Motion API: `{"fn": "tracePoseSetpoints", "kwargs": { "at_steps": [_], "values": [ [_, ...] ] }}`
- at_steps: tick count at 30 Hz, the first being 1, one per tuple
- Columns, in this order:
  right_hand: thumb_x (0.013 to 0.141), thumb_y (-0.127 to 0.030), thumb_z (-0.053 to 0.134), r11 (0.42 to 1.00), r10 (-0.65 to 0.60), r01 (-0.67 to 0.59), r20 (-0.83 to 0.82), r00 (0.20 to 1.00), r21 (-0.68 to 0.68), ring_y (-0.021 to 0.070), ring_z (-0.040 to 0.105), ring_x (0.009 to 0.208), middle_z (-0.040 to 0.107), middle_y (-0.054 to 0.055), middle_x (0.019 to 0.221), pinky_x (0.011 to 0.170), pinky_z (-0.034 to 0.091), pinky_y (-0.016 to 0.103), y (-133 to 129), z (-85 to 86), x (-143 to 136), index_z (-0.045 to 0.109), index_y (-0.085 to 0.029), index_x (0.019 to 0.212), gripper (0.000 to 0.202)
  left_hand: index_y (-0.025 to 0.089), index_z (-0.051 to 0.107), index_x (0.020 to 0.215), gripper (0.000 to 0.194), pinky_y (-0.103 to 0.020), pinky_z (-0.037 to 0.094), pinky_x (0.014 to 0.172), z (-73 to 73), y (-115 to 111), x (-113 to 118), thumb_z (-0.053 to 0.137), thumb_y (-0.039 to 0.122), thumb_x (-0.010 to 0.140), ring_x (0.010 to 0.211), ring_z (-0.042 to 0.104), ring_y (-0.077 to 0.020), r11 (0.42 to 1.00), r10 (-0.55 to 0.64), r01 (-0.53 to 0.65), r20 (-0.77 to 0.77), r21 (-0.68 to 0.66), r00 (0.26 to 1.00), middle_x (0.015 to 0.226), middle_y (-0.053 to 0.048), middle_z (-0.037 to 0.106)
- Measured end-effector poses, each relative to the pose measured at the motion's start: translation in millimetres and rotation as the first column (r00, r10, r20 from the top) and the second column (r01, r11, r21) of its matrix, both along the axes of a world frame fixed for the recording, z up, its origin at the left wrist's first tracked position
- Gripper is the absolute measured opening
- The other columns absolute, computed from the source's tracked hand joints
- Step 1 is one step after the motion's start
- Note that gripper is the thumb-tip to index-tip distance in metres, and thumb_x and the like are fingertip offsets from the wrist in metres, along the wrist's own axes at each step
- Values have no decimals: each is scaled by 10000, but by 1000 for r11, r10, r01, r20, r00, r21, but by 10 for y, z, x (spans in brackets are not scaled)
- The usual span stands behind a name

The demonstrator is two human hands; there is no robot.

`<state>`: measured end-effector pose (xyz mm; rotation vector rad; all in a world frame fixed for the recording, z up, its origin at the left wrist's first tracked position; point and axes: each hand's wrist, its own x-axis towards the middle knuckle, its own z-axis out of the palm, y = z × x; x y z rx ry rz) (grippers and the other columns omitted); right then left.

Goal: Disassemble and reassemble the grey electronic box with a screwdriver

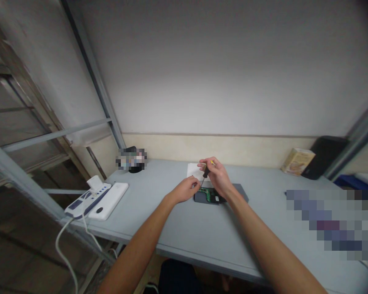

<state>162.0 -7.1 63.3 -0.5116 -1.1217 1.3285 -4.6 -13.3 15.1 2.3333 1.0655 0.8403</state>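
A screwdriver (206,172) with a black and yellow handle is gripped in my right hand (220,176), its thin shaft slanting down to a green circuit board (206,192). The board sits in a dark grey, flat device (202,199) lying on the table, partly hidden under my right wrist. Beside the screwdriver's tip, my left hand (186,189) is closed with its fingertips pressed together at the device's left edge; what they pinch, if anything, is too small to see. A white sheet of paper (194,169) lies just behind both hands.
On the grey table (159,220), a power strip (87,201) and a white slab-shaped device (113,200) lie left, with cables hanging over the edge. A yellow box (298,161) and black upright object (325,157) stand back right. Blurred-out items sit far left and right.
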Motion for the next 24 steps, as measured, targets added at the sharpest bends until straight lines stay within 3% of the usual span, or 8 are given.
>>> {"fn": "tracePoseSetpoints", "kwargs": {
  "at_steps": [3, 6, 10, 16, 20, 22, 24],
  "values": [
    [830, -452, 749, 997, -57, 57, -7, 998, 43, 115, 510, 614, 559, -42, 707, 609, 398, 253, 5, -29, -57, 546, -253, 850, 285, 146, 639, 786, 236, -238, 407, 674, -9, 3, 4, 476, 216, 942, 722, 508, -141, 1000, 13, -13, -4, -13, 1000, 775, -15, 575],
    [882, -546, 651, 994, -91, 92, -22, 996, 51, 108, 402, 527, 428, -66, 616, 525, 324, 249, 28, -35, -92, 575, -262, 919, 296, 147, 649, 803, 222, -238, 414, 698, -9, 2, 2, 481, 207, 935, 746, 517, -144, 1000, 11, -11, -12, -9, 1000, 796, -21, 582],
    [910, -570, 576, 1000, -15, 13, -96, 995, -18, 124, 479, 600, 502, -26, 713, 572, 389, 268, 47, -17, -47, 648, -247, 1026, 350, 152, 644, 810, 216, -233, 411, 709, -12, 4, -3, 479, 208, 936, 753, 519, -145, 1000, 3, -3, -5, -13, 1000, 804, -21, 590],
    [785, -440, 780, 1000, -25, 25, -43, 999, -12, 152, 609, 780, 647, 8, 899, 707, 454, 283, 5, -17, -12, 583, -236, 840, 289, 155, 621, 777, 221, -236, 396, 671, -36, 19, -2, 482, 220, 936, 716, 503, -140, 1000, 0, 1, 7, -10, 1000, 768, -8, 568],
    [831, -483, 738, 997, -66, 66, -13, 998, 50, 113, 476, 567, 509, -61, 643, 571, 372, 251, 6, -33, -82, 521, -257, 849, 314, 152, 613, 763, 225, -238, 394, 665, -35, 21, -2, 485, 226, 933, 704, 500, -137, 1000, 5, -5, -4, -24, 1000, 762, -6, 563],
    [897, -566, 618, 996, -60, 61, -6, 998, 61, 115, 424, 541, 457, -58, 630, 533, 339, 255, 20, -32, -109, 577, -263, 940, 309, 154, 608, 759, 223, -237, 395, 674, -35, 22, 0, 486, 227, 930, 709, 498, -135, 1000, 3, -3, 1, -18, 1000, 769, -5, 563],
    [922, -605, 543, 998, -36, 37, -19, 999, 44, 127, 456, 586, 495, -29, 688, 556, 370, 268, 31, -22, -113, 627, -256, 1026, 373, 158, 601, 752, 225, -236, 392, 674, -38, 24, 2, 484, 230, 930, 709, 493, -134, 1000, 0, 1, 8, -15, 1000, 764, -2, 555]
  ]
}}
